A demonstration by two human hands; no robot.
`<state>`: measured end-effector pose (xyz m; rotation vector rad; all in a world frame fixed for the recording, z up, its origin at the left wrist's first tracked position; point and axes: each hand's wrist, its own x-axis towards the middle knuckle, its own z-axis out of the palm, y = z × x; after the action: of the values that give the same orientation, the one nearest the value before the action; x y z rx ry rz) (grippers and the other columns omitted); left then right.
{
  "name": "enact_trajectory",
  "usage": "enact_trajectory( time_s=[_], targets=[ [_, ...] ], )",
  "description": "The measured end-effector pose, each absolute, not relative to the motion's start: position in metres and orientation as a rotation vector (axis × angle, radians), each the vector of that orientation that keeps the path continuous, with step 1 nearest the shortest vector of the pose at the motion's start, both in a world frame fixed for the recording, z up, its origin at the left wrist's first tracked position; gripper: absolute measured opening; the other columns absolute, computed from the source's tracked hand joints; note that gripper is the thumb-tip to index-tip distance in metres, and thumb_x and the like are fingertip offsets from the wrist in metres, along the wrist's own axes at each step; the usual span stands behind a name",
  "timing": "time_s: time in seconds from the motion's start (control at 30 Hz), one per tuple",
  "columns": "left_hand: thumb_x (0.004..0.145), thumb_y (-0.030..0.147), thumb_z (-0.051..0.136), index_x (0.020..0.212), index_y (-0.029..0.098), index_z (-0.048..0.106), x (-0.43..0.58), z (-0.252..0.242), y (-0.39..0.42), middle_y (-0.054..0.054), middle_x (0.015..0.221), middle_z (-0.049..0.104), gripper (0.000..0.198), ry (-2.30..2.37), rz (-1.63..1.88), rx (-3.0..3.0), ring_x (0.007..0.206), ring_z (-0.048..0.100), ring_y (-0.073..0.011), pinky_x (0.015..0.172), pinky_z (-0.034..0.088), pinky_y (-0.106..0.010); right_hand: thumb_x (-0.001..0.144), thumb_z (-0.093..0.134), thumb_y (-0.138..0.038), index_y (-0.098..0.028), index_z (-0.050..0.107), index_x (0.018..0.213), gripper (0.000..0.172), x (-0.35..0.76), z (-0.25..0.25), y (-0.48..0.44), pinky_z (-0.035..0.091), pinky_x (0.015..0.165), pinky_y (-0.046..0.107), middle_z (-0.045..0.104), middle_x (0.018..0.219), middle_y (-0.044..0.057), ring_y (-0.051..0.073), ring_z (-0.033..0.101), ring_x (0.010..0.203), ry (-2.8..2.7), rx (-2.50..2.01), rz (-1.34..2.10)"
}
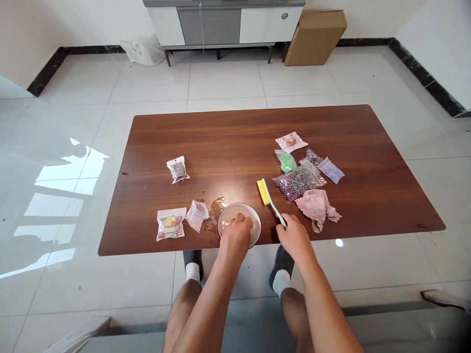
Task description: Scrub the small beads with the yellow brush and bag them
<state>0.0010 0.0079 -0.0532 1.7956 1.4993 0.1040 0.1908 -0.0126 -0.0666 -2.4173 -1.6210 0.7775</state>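
My left hand (pixel 237 229) is inside a white bowl (pixel 222 215) at the table's near edge, fingers curled down. Whatever those fingers hold, if anything, is hidden. Liquid seems to lie in the bowl. To the right, my right hand (pixel 292 233) grips the pale blue handle of a brush (pixel 271 202), whose yellow bristles rest over the table to the far left of that hand. Left of the bowl is a small translucent mesh pouch (pixel 197 215), with wet spots around it. A packet with a cartoon print (pixel 171 224) lies beside the pouch.
Dark wooden table (pixel 221 132). A pink cloth (pixel 318 208) lies right of the brush, near a bag of dark beads (pixel 296 183), a green bag (pixel 287 162), a pink packet (pixel 291 142) and a patterned packet (pixel 331 170). A small silvery packet (pixel 178 170) lies at left.
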Motion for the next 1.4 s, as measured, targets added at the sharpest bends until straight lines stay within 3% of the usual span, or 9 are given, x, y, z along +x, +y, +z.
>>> enact_trajectory(
  time_s=[0.23, 0.4, 0.53, 0.67, 0.83, 0.93, 1.03, 1.23, 1.4],
  targets=[
    [0.091, 0.016, 0.056, 0.093, 0.021, 0.069, -0.001, -0.049, 0.015, -0.006, 0.098, 0.066, 0.013, 1.448, 0.534, 1.291, 0.094, 0.062, -0.0223, 0.091, 0.049, -0.036, 0.084, 0.047, -0.017, -0.020, 0.071, 0.110, 0.036, 0.192, -0.062, -0.014, 0.042, 0.079, 0.033, 0.070, 0.100, 0.007, 0.024, 0.064, 0.089, -1.411, -2.272, 0.930],
    [0.085, 0.030, 0.062, 0.091, 0.019, 0.059, -0.007, -0.037, 0.021, -0.002, 0.081, 0.060, 0.013, 1.228, 0.749, 0.693, 0.071, 0.058, -0.0126, 0.073, 0.049, -0.026, 0.086, 0.050, -0.032, -0.021, 0.071, 0.118, 0.040, 0.191, -0.055, -0.018, 0.046, 0.077, 0.034, 0.074, 0.095, 0.005, 0.022, 0.063, 0.081, -1.247, -2.114, 1.073],
    [0.079, 0.030, 0.058, 0.081, 0.019, 0.046, -0.011, -0.028, 0.025, 0.004, 0.071, 0.044, 0.016, 1.013, 0.832, 0.326, 0.055, 0.043, -0.0061, 0.054, 0.039, -0.018, 0.095, 0.049, -0.050, -0.020, 0.065, 0.130, 0.049, 0.185, -0.046, -0.025, 0.045, 0.062, 0.030, 0.069, 0.082, 0.002, 0.017, 0.056, 0.064, -1.167, -1.978, 1.195],
    [0.089, 0.024, 0.053, 0.077, 0.020, 0.043, -0.011, -0.023, 0.025, 0.010, 0.061, 0.027, 0.015, 0.895, 0.909, 0.090, 0.046, 0.031, -0.0038, 0.045, 0.028, -0.014, 0.099, 0.043, -0.065, -0.020, 0.054, 0.141, 0.063, 0.175, -0.039, -0.034, 0.032, 0.041, 0.024, 0.061, 0.074, -0.003, 0.009, 0.036, 0.043, -0.964, -1.775, 1.382],
    [0.102, 0.012, 0.044, 0.095, 0.013, 0.059, -0.010, -0.020, 0.022, 0.007, 0.062, 0.045, 0.016, 0.668, 1.086, -0.313, 0.045, 0.042, -0.0017, 0.043, 0.033, -0.012, 0.100, 0.052, -0.061, -0.022, 0.051, 0.149, 0.063, 0.167, -0.034, -0.046, 0.035, 0.040, 0.021, 0.060, 0.075, -0.003, 0.006, 0.036, 0.043, -0.805, -1.531, 1.502],
    [0.102, 0.010, 0.044, 0.101, 0.011, 0.064, -0.007, -0.020, 0.022, -0.001, 0.079, 0.065, 0.020, 0.715, 1.103, -0.339, 0.054, 0.057, -0.0036, 0.050, 0.046, -0.013, 0.102, 0.053, -0.055, -0.028, 0.046, 0.157, 0.061, 0.165, -0.030, -0.055, 0.041, 0.045, 0.021, 0.062, 0.079, -0.002, 0.005, 0.040, 0.045, -0.860, -1.455, 1.534],
    [0.101, 0.013, 0.047, 0.103, 0.012, 0.068, -0.003, -0.022, 0.023, -0.006, 0.093, 0.074, 0.021, 0.777, 1.131, -0.319, 0.079, 0.073, -0.0116, 0.074, 0.060, -0.022, 0.103, 0.052, -0.053, -0.029, 0.048, 0.156, 0.058, 0.167, -0.026, -0.063, 0.049, 0.050, 0.023, 0.062, 0.081, -0.001, 0.006, 0.045, 0.047, -0.980, -1.432, 1.596],
    [0.106, 0.031, 0.038, 0.111, 0.011, 0.072, 0.001, -0.021, 0.021, -0.013, 0.110, 0.077, 0.039, 0.815, 1.187, -0.268, 0.104, 0.076, -0.0220, 0.100, 0.059, -0.036, 0.106, 0.045, -0.042, -0.029, 0.056, 0.151, 0.048, 0.163, -0.015, -0.064, 0.055, 0.071, 0.028, 0.070, 0.085, 0.003, 0.014, 0.059, 0.069, -1.592, -1.571, 1.467],
    [0.107, 0.048, 0.036, 0.109, 0.012, 0.073, 0.008, -0.021, 0.015, -0.012, 0.103, 0.075, 0.051, 0.853, 1.235, -0.177, 0.099, 0.076, -0.0239, 0.094, 0.059, -0.036, 0.106, 0.040, -0.032, -0.027, 0.052, 0.154, 0.049, 0.151, -0.008, -0.058, 0.051, 0.074, 0.028, 0.074, 0.088, 0.002, 0.015, 0.062, 0.073, -1.789, -1.595, 1.349]
  ],
)
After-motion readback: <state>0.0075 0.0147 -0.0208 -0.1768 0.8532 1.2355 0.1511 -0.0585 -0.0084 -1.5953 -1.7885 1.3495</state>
